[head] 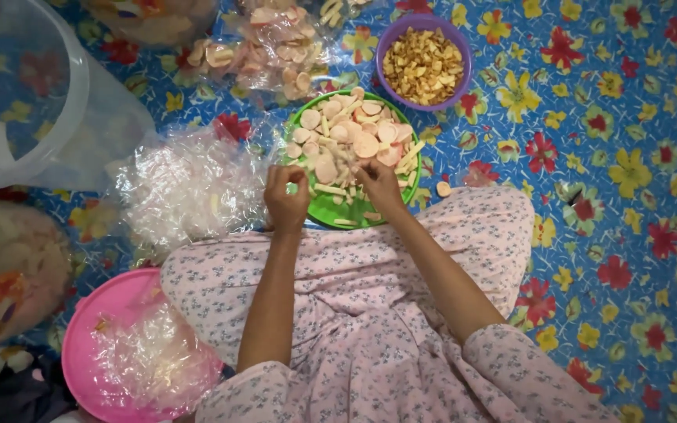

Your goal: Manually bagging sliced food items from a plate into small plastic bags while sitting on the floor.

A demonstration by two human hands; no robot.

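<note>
Head view, looking down at a seated person in a pink small-flower garment [370,313]; both bare arms reach up-frame to a green plate [331,210] at centre frame, on a blue floral mat [605,157]; plate holds a heap of pale pink round slices [366,143] and thin cream strips [331,189]; left hand [286,196] sits at the plate's lower-left rim, fingers curled in tight with thumb and forefinger pinched together at the top; something small may be in the pinch, too blurred to tell what; right hand [380,184] lies over the plate's lower-right part, fingers bent down into the slices and touching them; whether it has closed on a piece I cannot tell; one loose slice [443,189] lies on the mat just right of the plate; purple bowl [425,64] of small yellow-brown chopped bits at upper centre, just beyond the plate, near but apart; clear plastic bag of more sliced pieces [268,47] at upper centre-left; crumpled clear plastic wrap [190,188] left of the plate, just beside the left hand; large translucent bucket [33,94] in upper left corner; pink round lid or basin [119,352] with clear plastic on it at lower left, beside the person's knee; blurred pale bundle [9,274] at left edge, unclear what.
</note>
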